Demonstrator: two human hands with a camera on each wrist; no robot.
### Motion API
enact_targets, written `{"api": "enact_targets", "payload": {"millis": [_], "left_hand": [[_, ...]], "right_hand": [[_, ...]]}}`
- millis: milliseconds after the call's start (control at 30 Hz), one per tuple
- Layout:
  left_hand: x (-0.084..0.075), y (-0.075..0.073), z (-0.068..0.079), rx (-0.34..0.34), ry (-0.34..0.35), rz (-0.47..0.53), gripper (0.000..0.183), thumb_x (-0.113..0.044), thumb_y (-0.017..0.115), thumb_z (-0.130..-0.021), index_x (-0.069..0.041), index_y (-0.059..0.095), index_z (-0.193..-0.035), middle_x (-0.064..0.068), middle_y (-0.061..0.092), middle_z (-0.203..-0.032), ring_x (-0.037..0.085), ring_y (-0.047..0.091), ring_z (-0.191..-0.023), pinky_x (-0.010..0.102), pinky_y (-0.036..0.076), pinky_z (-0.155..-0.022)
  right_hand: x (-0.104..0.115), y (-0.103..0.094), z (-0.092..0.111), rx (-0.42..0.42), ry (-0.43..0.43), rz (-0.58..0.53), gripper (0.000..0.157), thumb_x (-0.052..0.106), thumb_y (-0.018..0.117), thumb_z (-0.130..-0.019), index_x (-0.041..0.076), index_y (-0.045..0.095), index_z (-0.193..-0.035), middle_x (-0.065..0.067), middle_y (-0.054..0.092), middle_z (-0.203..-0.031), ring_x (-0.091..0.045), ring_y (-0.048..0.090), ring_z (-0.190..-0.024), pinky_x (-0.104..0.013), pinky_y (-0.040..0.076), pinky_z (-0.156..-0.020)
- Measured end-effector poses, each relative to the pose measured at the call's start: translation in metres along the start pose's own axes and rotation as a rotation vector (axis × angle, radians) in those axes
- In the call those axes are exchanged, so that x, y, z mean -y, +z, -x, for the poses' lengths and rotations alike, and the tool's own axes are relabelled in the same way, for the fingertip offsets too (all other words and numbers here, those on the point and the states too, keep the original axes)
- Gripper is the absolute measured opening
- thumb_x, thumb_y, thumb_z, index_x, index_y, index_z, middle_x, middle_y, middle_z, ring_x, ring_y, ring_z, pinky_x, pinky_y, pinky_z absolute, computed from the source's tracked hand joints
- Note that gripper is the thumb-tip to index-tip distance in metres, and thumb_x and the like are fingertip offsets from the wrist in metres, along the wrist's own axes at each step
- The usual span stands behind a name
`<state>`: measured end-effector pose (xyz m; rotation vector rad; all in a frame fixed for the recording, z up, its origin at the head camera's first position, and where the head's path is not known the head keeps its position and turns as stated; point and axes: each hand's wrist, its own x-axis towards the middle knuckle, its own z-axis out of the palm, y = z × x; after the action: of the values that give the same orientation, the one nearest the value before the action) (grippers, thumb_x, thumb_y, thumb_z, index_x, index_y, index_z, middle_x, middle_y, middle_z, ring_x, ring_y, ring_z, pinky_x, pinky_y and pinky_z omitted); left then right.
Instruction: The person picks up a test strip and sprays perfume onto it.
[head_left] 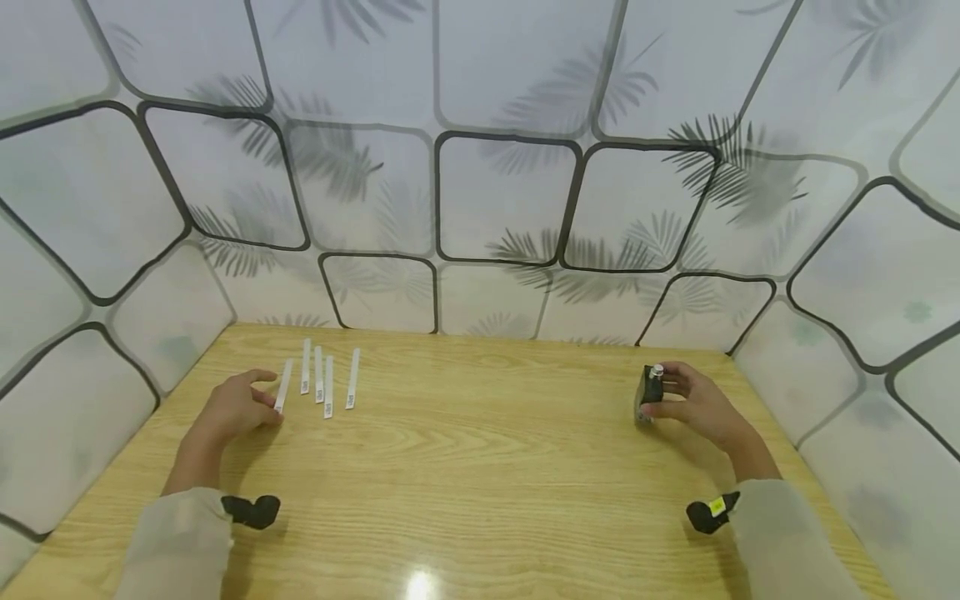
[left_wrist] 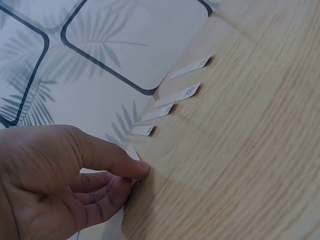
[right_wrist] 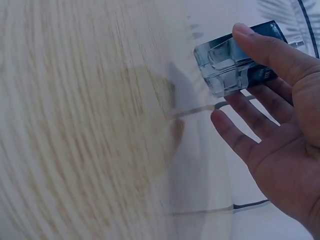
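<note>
we note that the two hands are well apart over a wood-grain table [head_left: 480, 467]. the left hand [head_left: 236, 404], at the left of the head view, pinches the near end of a white paper strip [head_left: 284, 382] between thumb and finger. we cannot tell whether this strip is raised off the table. just to its right lie four more strips [head_left: 328, 387], roughly parallel: three are close together in a staggered row, and the fourth is set slightly farther right. we see small dark print at their near ends.

the right hand [head_left: 697, 404], at the right side, grips a small glass bottle [right_wrist: 227, 62] between thumb and fingers. the bottle is dark toward the top and clear toward the base, with a metal nozzle [head_left: 657, 370] uppermost in the head view. we cannot confirm whether its base touches the table.

both forearms are in light sleeves [head_left: 180, 542], and at each cuff we find a black wrist device [head_left: 255, 512]. behind the table stands a pale wall covering [head_left: 498, 200] with dark outlined panels and grey leaf shapes.
</note>
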<state>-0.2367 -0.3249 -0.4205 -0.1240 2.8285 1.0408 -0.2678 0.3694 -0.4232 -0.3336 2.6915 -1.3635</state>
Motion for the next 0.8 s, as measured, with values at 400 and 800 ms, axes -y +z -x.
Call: {"api": "enact_targets", "payload": {"millis": [400, 800], "left_hand": [[-0.002, -0.001, 0.002, 0.034, 0.009, -0.034, 0.052, -0.013, 0.07, -0.088, 0.013, 0.054, -0.13, 0.034, 0.065, -0.113, 0.037, 0.068, -0.093, 0.049, 0.056, -0.078], [0.002, 0.002, 0.002, -0.031, 0.048, -0.071, 0.036, -0.009, 0.055, -0.095, 0.016, 0.06, -0.121, 0.033, 0.066, -0.108, 0.025, 0.069, -0.076, 0.04, 0.057, -0.065]], "right_hand": [[0.02, 0.017, -0.003, -0.085, -0.064, 0.006, 0.085, 0.032, 0.079, -0.092, 0.001, 0.032, -0.156, -0.022, 0.047, -0.146, -0.045, 0.051, -0.133, -0.037, 0.056, -0.096], [0.051, 0.039, -0.009, -0.214, -0.157, 0.032, 0.091, 0.031, 0.079, -0.092, 0.016, 0.022, -0.161, -0.027, 0.047, -0.142, -0.046, 0.055, -0.124, -0.056, 0.053, -0.097]]}}
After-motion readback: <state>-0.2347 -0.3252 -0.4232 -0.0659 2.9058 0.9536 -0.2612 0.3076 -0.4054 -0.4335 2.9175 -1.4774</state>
